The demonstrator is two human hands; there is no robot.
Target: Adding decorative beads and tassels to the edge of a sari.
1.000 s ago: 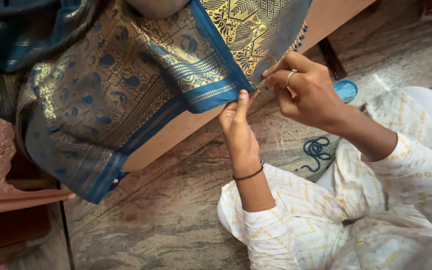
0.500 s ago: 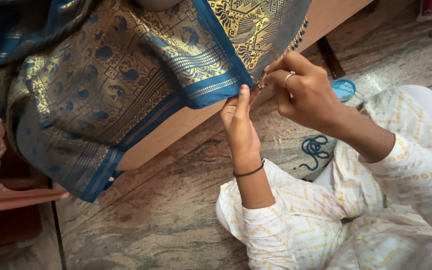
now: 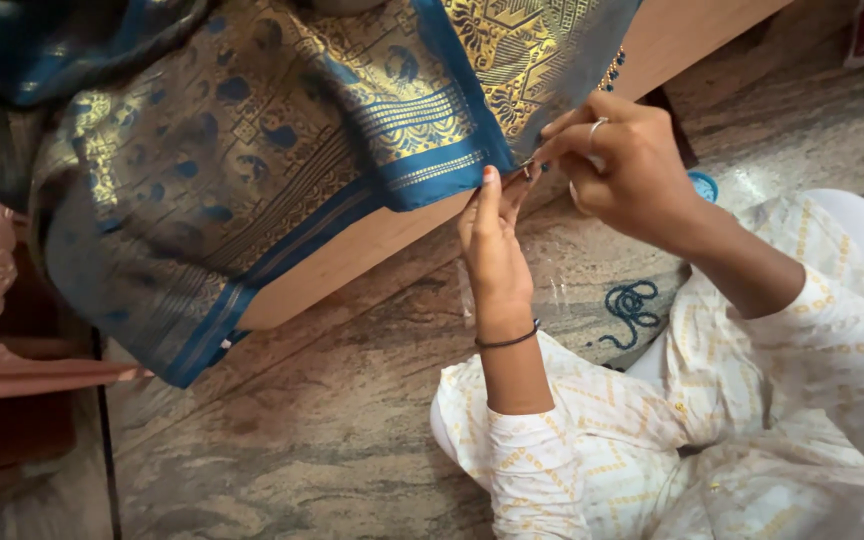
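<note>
Cloth fills the frame from 9 o'clock round to 12: a blue and gold sari (image 3: 252,150), draped over a wooden board (image 3: 372,250) that slopes from lower left toward 1 o'clock. I judge it light and limp, slippery on the woven gold, so I would take it only at the solid blue border, where the weave looks firmer. Pulled from the middle, it would probably just slide off the board.

At the centre, my left hand (image 3: 497,250) reaches up toward 12 o'clock, thumb and forefinger pressed together on the lower corner of the border, holding that edge taut. A thin dark band (image 3: 508,341) circles the wrist.

Just to the right, touching the same corner, my right hand (image 3: 617,165) is curled with its fingertips pinched together around something thin at the edge; it may be a needle, but it is too small for me to say. A ring (image 3: 595,127) shows on one finger. A row of small beads (image 3: 612,72) hangs along the edge at 1 o'clock and looks fragile.

Further right, on the stone floor (image 3: 302,450), a coil of blue thread (image 3: 634,305) lies near my knee, and a small blue lid (image 3: 702,185) sits behind the right wrist.
</note>
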